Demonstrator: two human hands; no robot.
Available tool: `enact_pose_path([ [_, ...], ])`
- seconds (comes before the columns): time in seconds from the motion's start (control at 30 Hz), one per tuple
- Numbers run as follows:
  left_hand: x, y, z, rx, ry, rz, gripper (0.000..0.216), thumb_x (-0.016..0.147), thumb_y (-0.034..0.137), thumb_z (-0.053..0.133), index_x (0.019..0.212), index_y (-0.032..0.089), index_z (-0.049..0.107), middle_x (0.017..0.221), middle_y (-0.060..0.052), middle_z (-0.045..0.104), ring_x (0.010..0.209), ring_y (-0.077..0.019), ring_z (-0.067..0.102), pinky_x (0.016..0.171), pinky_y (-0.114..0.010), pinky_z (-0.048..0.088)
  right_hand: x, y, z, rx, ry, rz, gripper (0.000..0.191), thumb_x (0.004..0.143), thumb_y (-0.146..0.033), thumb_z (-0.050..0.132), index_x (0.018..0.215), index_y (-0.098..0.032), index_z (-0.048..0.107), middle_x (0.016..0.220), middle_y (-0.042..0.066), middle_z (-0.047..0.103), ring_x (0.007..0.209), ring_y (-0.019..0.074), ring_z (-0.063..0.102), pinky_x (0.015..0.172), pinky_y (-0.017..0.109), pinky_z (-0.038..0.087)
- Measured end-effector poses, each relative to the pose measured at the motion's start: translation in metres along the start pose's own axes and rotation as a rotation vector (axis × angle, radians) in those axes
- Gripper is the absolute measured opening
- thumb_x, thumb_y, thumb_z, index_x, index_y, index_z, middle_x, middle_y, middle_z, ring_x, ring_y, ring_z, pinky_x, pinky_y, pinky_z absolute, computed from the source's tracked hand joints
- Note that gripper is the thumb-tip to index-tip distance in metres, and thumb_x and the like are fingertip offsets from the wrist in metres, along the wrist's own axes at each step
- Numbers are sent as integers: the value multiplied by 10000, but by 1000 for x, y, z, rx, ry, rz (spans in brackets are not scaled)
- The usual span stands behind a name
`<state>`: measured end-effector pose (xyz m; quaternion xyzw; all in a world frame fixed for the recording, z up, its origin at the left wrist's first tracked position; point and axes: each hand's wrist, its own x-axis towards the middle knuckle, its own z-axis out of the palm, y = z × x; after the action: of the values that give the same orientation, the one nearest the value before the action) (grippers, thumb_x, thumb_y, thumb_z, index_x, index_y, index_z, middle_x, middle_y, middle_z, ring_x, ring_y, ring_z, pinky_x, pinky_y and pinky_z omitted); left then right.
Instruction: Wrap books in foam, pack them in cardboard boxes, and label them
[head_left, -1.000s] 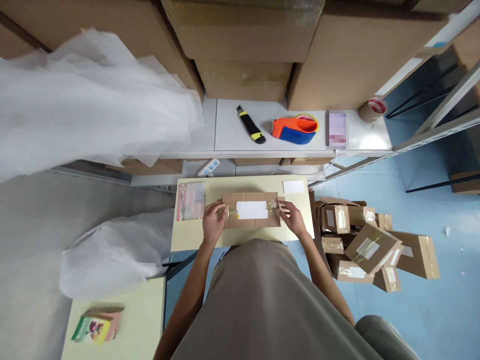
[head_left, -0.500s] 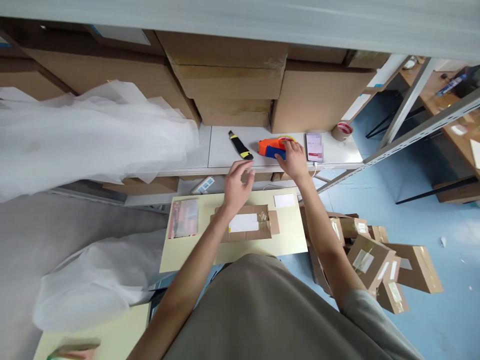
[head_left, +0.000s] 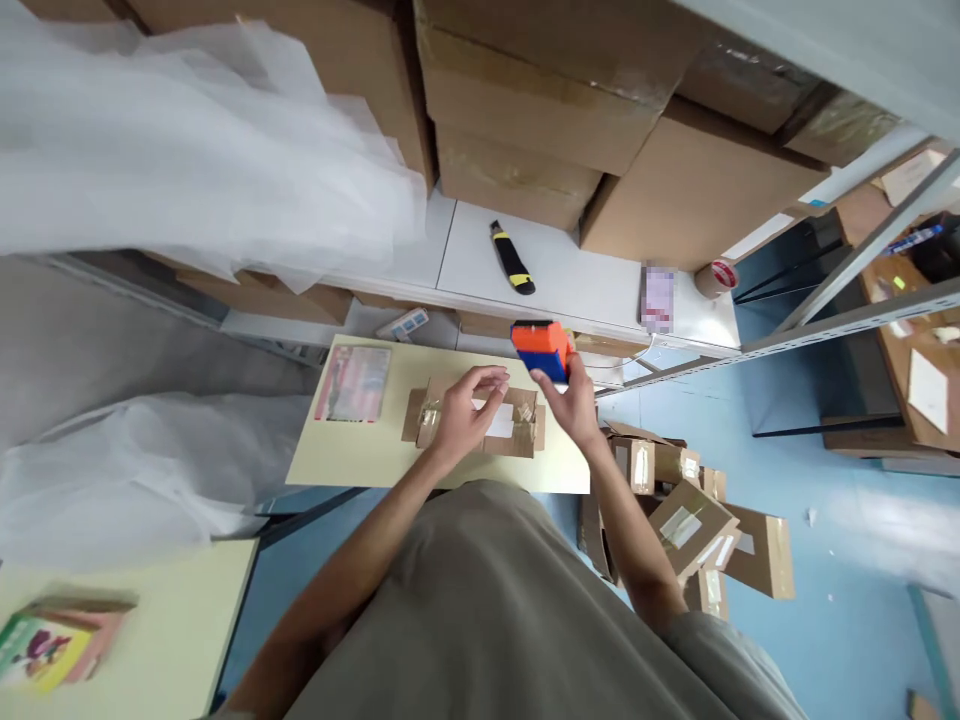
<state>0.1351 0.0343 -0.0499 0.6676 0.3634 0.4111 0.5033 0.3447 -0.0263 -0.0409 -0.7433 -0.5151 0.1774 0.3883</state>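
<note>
Tape dispenser (head_left: pixel 541 350), orange and blue, is up in the right hand (head_left: pixel 573 408), seen over the far edge of the pale yellow desk (head_left: pixel 360 462), right of middle! Now across from the left: white translucent sheeting (head_left: pixel 210 165) spills over the upper corner, a second heap (head_left: pixel 135 465) sits below it, and colourful booklets (head_left: pixel 56 642) lie on another pale surface (head_left: pixel 180 620) at the bottom. On to the desk, where a flat packet (head_left: pixel 352 384) lies at the left end, with a white power strip (head_left: pixel 406 325) just beyond on a lower shelf. Next, the cardboard box (head_left: pixel 517 446), white label on top, clear tape near both ends, and right over it the left hand (head_left: pixel 465 415), fingers curled, thumb close to the fingertips; whether they meet or pinch anything, I cannot tell. Up on the grey shelf (head_left: pixel 469 262) there's a black-and-yellow cutter (head_left: pixel 512 258), lying aslant. Then comes that right hand, thumb on the near side, fingers wrapped round the dispenser's right end, a firm grip! Farther right on the shelf, a phone (head_left: pixel 658 297) on its cable, a tape roll (head_left: pixel 717 279) just beside it, and down below, taped parcels (head_left: pixel 686 520) piled up beside the desk.
</note>
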Motion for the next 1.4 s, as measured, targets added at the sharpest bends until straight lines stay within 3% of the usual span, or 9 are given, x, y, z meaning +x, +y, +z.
enact_pose_path([
  [0.1, -31, -8, -12, -92, -3, -127, 331, 1045, 541, 721, 1158, 233, 765, 1117, -92, 852, 1042, -245, 831, 993, -393, 684, -41, -22, 16, 150, -110, 37, 536, 986, -792, 700, 1048, -279, 556, 872, 17, 701, 759, 231, 643, 706, 360, 556],
  [0.23, -53, -11, -39, -220, 75, -257, 415, 1015, 619, 731, 1150, 229, 776, 1096, -99, 850, 1069, -276, 828, 1011, -428, 676, -64, -43, 31, 172, -181, 77, 555, 944, -787, 751, 1005, -272, 554, 895, 18, 701, 789, 222, 647, 736, 353, 546],
  [0.4, -47, 0, -88, -309, 114, -260, 568, 1001, 726, 702, 1266, 234, 804, 1235, -117, 833, 1186, -319, 794, 1054, -471, 652, -75, -60, 39, 168, -271, 69, 560, 934, -782, 779, 1051, -267, 591, 931, 32, 739, 796, 225, 664, 747, 361, 572],
  [0.5, -37, 7, -113, -261, 12, -240, 574, 966, 715, 767, 1285, 241, 815, 1286, -116, 811, 1196, -314, 778, 1009, -432, 652, -82, -70, 40, 127, -342, 46, 549, 940, -777, 774, 1043, -266, 598, 913, 31, 749, 767, 221, 660, 735, 364, 584],
  [0.6, -31, 8, -129, -220, -87, -230, 480, 981, 669, 776, 1179, 237, 841, 1169, -97, 818, 1065, -281, 785, 900, -384, 654, -88, -79, 42, 54, -426, 54, 536, 944, -769, 764, 1065, -268, 617, 916, 44, 762, 770, 238, 678, 733, 381, 599],
  [0.8, -31, -8, -149, -203, -167, -230, 386, 956, 599, 837, 1043, 223, 838, 926, -59, 791, 867, -234, 757, 742, -336, 620, -96, -94, 48, -77, -518, 94, 538, 933, -760, 763, 1122, -266, 663, 1020, 77, 801, 835, 265, 712, 784, 415, 627],
  [0.97, -34, -15, -165, -202, -224, -159, 398, 977, 624, 803, 1042, 233, 843, 974, -72, 798, 882, -226, 755, 725, -328, 613, -100, -105, 53, -142, -541, 102, 556, 930, -745, 760, 1179, -254, 679, 1051, 84, 803, 872, 271, 727, 813, 413, 628],
  [1.4, -45, -34, -184, -188, -78, -130, 300, 961, 543, 819, 939, 243, 831, 873, -50, 763, 775, -199, 678, 719, -336, 567, -105, -128, 76, -326, -518, 115, 577, 927, -751, 784, 1222, -264, 690, 970, 77, 801, 831, 317, 760, 743, 412, 602],
])
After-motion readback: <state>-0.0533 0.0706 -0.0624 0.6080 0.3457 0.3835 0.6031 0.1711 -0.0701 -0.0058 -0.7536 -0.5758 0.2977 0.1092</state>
